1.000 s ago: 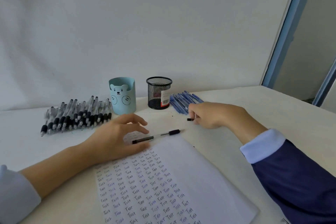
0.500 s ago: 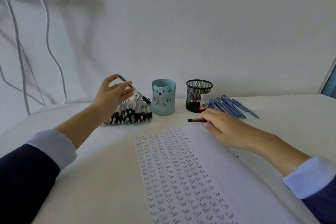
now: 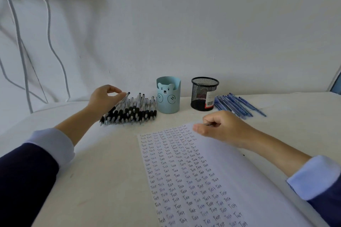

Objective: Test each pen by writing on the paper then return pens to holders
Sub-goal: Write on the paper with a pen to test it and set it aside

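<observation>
Now the left hand is at 10 o'clock from the paper, above the left edge of the black pile. Its fingertips grasp the upper end of one pen. This pen lies slanted on the edge of the pile, with its dark grip end low and toward the person.

The right hand rests on the far right corner of the paper, at 1 o'clock. Its fingers are curled, and a thin dark piece shows between thumb and forefinger. The rest of this piece is hidden inside the hand, so I cannot tell what it is.

The paper lies on the table, and its left half is full of rows of the word "Test". The right half is blank.

At 12 o'clock from the paper stands the bear cup, upright, just beside the black pile. The mesh cup stands to its right, apart from it. The blue pens lie flat at 2 o'clock, just beside the mesh cup. White cables hang on the wall at 10 o'clock.
</observation>
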The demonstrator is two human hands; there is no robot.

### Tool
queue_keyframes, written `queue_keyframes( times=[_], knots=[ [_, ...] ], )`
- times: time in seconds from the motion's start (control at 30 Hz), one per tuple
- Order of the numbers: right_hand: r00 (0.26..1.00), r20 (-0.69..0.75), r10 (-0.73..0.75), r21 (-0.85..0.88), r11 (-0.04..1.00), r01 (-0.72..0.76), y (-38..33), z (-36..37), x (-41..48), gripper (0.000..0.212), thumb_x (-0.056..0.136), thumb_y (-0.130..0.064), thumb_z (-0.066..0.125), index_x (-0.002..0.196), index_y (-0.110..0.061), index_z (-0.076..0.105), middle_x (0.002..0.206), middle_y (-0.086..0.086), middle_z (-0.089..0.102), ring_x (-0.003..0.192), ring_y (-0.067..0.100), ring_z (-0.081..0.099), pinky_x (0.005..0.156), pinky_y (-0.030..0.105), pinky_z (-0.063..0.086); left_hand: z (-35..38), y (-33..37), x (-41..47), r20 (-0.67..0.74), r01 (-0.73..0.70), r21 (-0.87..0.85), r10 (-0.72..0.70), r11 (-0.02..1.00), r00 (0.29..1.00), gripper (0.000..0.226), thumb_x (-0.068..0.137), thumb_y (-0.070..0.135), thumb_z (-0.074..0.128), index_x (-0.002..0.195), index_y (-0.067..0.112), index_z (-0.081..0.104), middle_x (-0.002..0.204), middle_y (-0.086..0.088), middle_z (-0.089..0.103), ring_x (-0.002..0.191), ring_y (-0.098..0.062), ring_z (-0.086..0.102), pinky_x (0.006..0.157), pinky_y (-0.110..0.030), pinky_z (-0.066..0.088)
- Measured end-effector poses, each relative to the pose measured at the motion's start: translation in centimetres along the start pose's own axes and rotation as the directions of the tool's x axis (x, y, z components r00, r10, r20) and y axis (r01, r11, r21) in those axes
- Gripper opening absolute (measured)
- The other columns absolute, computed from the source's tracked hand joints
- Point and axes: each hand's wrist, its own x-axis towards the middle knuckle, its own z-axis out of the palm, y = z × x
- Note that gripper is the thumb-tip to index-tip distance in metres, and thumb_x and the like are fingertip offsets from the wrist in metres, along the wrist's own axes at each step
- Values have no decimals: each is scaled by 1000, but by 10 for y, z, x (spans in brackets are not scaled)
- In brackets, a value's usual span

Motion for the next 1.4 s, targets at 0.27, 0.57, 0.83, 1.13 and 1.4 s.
queue_keyframes(
  times=[0.27, 0.57, 0.83, 1.13, 1.4],
  knots=[
    [994, -111, 10, 322, 946, 27, 3, -13, 6, 44, 86, -61, 55, 118, -32, 61, 66, -8, 55, 68, 8, 50, 74, 25, 45, 13, 40, -23, -66, -126, -103, 119, 987, 991, 16, 91, 24, 66, 104, 17, 61, 101, 2, 68, 66, 1, 61, 47, -9, 43],
    [969, 32, 246, 491, 840, -230, -1, -2, 3, 65, 102, -53, 23, 104, -9, 71, 65, 14, 67, 58, 20, 58, 57, 29, 48, 72, 57, -84, 611, -635, 6, 500, 772, 613, 33, 92, 39, 60, 124, 32, 53, 118, 19, 59, 103, 9, 55, 88, -10, 45],
    [975, -60, 214, 259, 947, -192, 5, 27, 12, 37, 87, -31, 72, 63, -11, 54, 60, 6, 62, 50, 6, 55, 54, 17, 45, 83, 43, -85, 638, -693, 4, 532, 721, 557, 52, 86, 61, 48, 123, 29, 63, 125, 16, 60, 111, 2, 56, 98, -13, 42],
    [960, -188, 206, 271, 951, -151, 10, 35, 15, 29, 84, -6, 64, 59, 0, 50, 55, 14, 52, 50, 12, 48, 50, 15, 42, 83, 35, -78, 620, -700, -16, 556, 714, 554, 35, 90, 50, 58, 119, 31, 64, 125, 17, 60, 114, 7, 52, 98, -3, 32],
    [968, -182, 174, 265, 957, -122, 7, 35, 12, 28, 84, -2, 63, 58, -2, 50, 51, 13, 50, 43, 6, 46, 49, 11, 41, 84, 34, -77, 623, -690, -27, 552, 723, 554, 40, 88, 58, 53, 118, 34, 63, 124, 19, 60, 113, 7, 52, 98, -6, 36]
  ],
)
